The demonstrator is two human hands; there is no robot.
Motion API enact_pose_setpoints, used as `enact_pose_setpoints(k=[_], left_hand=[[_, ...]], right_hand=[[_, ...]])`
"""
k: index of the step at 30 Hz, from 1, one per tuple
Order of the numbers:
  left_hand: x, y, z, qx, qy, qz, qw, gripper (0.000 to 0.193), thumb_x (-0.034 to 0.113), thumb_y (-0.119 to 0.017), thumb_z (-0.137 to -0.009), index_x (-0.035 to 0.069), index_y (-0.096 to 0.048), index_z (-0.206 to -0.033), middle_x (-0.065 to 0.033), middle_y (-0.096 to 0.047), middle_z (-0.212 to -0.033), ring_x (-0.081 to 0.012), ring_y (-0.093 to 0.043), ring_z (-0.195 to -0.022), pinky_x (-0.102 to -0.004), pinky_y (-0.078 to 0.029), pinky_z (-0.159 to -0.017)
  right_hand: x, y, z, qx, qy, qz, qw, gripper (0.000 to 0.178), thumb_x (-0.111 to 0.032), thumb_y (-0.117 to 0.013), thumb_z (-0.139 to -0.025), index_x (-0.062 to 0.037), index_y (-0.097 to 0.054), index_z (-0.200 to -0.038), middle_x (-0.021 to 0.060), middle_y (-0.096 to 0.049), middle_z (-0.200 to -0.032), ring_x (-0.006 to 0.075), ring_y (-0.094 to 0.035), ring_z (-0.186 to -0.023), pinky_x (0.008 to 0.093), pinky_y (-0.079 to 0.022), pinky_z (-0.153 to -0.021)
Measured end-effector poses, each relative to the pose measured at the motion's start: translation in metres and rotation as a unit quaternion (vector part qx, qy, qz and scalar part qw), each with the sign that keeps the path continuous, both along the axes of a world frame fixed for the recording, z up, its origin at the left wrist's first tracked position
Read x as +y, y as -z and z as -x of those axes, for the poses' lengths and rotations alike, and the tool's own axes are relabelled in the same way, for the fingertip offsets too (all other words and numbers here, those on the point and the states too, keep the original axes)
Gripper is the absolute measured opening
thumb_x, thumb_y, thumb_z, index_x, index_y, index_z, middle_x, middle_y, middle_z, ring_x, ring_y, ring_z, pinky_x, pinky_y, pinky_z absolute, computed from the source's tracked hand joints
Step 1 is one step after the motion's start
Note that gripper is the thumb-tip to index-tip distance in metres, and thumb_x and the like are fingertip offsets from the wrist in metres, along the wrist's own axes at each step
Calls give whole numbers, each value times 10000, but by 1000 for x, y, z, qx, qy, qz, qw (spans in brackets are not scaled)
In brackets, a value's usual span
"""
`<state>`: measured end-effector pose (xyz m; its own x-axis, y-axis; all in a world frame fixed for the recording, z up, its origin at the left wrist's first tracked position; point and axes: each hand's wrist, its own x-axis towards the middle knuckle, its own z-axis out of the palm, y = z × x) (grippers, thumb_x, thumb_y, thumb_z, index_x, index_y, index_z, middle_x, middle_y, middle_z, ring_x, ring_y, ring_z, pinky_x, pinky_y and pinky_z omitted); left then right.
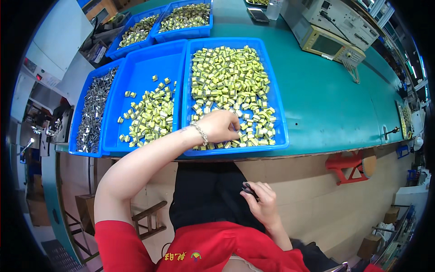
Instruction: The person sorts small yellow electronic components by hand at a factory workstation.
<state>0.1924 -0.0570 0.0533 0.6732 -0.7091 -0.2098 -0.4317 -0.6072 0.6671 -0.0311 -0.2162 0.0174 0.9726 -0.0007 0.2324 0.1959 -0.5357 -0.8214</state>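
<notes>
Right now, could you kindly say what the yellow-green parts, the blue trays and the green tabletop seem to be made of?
Yellow-green parts: perhaps tape or plastic with metal, judging by matte yellow and greyish faces; too small to confirm.
Blue trays: likely smooth moulded plastic, by uniform colour and rounded corners.
Green tabletop: possibly rubber or vinyl, by its even, soft sheen.

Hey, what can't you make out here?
In the head view:
What the left hand grips, if anything: hidden by the hand.
The dark object in the right hand: too small, partly covered by that hand.
Top of the clear bottle: cut off by the upper edge.
</notes>
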Motion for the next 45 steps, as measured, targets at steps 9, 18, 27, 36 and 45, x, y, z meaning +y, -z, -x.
enact_pose_setpoints(k=[9, 18, 27, 36, 45], left_hand=[[13, -37, 16, 30, -88, 119, 989, 296, 184, -748, -762, 15, -647, -982, -37, -637, -885, -99, -553, -706, -250, -461, -660], [71, -32, 140, 299, -168, 402, 849, 306, -1, -652, -858, 8, -642, -1164, -107, -688, -1042, -106, -624, -984, -247, -491, -850], [73, 51, 191, 148, -228, 399, 876, 372, -39, -793, -699, 15, -696, -1055, 2, -538, -690, -98, -545, -696, -244, -448, -665], [73, 57, 194, 125, -218, 400, 881, 382, 6, -831, -660, 21, -706, -1021, -3, -521, -659, -99, -486, -628, -255, -409, -595], [66, 56, 192, 77, -206, 391, 894, 362, 13, -827, -666, 22, -707, -1008, -27, -596, -737, -92, -468, -590, -240, -396, -561]], right_hand=[[1, 2, 1, -9, 11, 4, 1000, 230, -34, -758, -746, 18, -672, -953, 115, -666, -797, 257, -618, -700, 329, -476, -648], [5, -7, 4, -2, 18, 14, 1000, 224, -14, -748, -748, 24, -664, -952, 121, -657, -815, 244, -624, -731, 319, -487, -664], [30, -20, -1, -60, -97, 119, 986, 252, -21, -752, -701, -20, -666, -937, 65, -653, -741, 242, -601, -653, 332, -451, -663], [37, -18, 1, -48, -110, 129, 984, 250, -40, -742, -708, -22, -650, -940, 74, -652, -770, 254, -614, -683, 350, -446, -652], [30, -13, 1, -65, -100, 132, 984, 244, 2, -745, -685, -22, -670, -916, 76, -658, -758, 239, -614, -663, 336, -449, -663]])
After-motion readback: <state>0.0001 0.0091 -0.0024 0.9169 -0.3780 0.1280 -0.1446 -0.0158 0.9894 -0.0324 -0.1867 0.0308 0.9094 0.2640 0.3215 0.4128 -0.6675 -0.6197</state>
